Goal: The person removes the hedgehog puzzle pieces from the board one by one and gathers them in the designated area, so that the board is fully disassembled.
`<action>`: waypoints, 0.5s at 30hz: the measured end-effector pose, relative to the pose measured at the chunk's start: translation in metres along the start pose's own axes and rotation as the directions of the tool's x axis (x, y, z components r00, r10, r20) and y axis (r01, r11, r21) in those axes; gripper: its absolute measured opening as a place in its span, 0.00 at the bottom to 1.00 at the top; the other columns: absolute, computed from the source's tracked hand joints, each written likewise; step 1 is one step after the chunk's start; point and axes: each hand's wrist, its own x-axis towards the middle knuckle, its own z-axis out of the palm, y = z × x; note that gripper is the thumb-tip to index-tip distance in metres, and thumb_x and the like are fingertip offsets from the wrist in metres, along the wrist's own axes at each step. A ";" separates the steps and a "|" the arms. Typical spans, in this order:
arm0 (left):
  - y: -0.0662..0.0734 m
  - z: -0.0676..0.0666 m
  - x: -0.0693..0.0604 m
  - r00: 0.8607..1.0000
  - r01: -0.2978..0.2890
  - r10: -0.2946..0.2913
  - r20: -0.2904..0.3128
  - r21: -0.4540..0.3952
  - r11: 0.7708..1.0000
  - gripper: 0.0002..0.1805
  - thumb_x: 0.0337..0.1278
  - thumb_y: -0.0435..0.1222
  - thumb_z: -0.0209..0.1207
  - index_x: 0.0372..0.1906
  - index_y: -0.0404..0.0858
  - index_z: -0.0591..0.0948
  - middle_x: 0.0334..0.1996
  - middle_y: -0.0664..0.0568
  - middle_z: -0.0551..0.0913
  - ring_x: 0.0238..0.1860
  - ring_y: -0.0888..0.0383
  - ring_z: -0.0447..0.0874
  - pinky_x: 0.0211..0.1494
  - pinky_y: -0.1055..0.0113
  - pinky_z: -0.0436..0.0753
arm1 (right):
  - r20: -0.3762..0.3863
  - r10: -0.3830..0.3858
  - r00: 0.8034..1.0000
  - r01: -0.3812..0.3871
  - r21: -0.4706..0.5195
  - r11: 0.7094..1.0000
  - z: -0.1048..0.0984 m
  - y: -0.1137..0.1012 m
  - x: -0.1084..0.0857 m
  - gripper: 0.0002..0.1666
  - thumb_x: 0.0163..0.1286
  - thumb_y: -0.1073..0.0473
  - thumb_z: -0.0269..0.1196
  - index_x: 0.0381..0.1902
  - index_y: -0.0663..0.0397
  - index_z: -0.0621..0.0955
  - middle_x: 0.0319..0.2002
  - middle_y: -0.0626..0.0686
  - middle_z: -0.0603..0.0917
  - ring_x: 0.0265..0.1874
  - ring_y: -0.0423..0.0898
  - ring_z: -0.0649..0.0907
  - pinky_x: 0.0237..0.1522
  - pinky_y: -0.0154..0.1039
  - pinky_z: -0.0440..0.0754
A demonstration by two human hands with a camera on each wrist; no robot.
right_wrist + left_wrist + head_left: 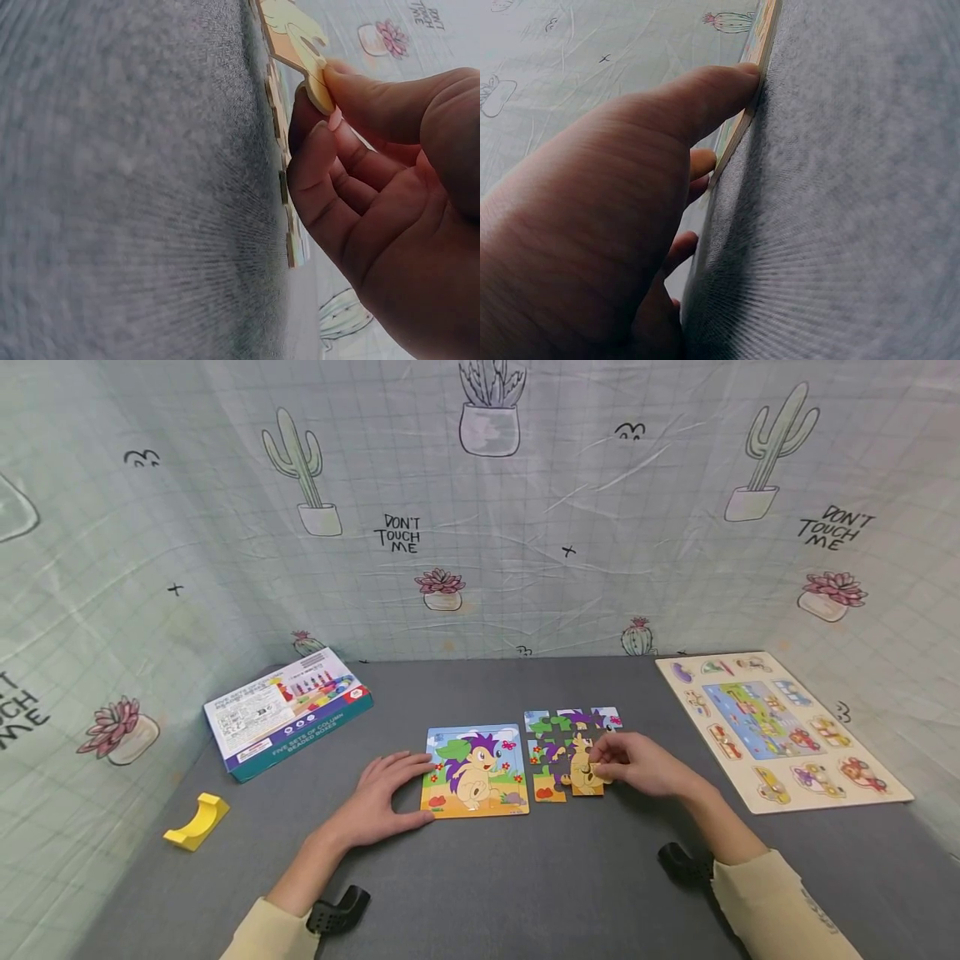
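A square hedgehog picture board [476, 772] lies flat in the middle of the table. My left hand [378, 802] rests at its left side, fingers extended; in the left wrist view the thumb [720, 90] touches the board's edge. To the right of the board, several jigsaw pieces [550, 787] with matching hedgehog artwork lie grouped, some joined, with gaps among them. Between thumb and fingertips, my right hand [637, 764] pinches a yellowish jigsaw piece [300, 52] over the right side of this group. The fingers partly cover the pieces there.
A boxed set [288, 710] stands at the back left, with a yellow curved block [197, 822] nearer the front. At the right lies a wooden puzzle board [738, 768] with vehicle and food pictures. A printed cloth [525, 527] hangs behind the table.
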 end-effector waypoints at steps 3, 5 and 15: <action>0.000 0.000 0.000 1.000 0.001 -0.001 -0.001 0.000 1.000 0.40 0.53 0.53 0.71 0.70 0.44 0.75 0.71 0.49 0.70 0.74 0.41 0.56 0.72 0.34 0.44 | 0.016 0.005 1.000 -0.005 0.001 1.000 -0.001 0.001 -0.001 0.03 0.72 0.66 0.63 0.42 0.61 0.81 0.32 0.48 0.79 0.30 0.45 0.77 0.33 0.35 0.77; 0.000 0.000 0.000 1.000 -0.001 0.001 -0.002 -0.001 1.000 0.40 0.53 0.53 0.71 0.70 0.44 0.75 0.71 0.49 0.71 0.74 0.40 0.56 0.72 0.34 0.44 | 0.024 0.001 1.000 -0.001 0.000 1.000 0.000 0.002 -0.002 0.03 0.72 0.66 0.63 0.41 0.61 0.81 0.31 0.48 0.79 0.30 0.44 0.77 0.32 0.35 0.76; 0.001 0.000 0.000 1.000 -0.005 0.005 -0.004 -0.001 1.000 0.40 0.53 0.53 0.71 0.70 0.44 0.75 0.71 0.48 0.71 0.74 0.40 0.56 0.72 0.34 0.44 | -0.021 -0.010 1.000 0.009 -0.082 0.997 0.003 0.000 -0.003 0.03 0.71 0.66 0.65 0.41 0.59 0.81 0.32 0.46 0.79 0.32 0.43 0.77 0.35 0.37 0.77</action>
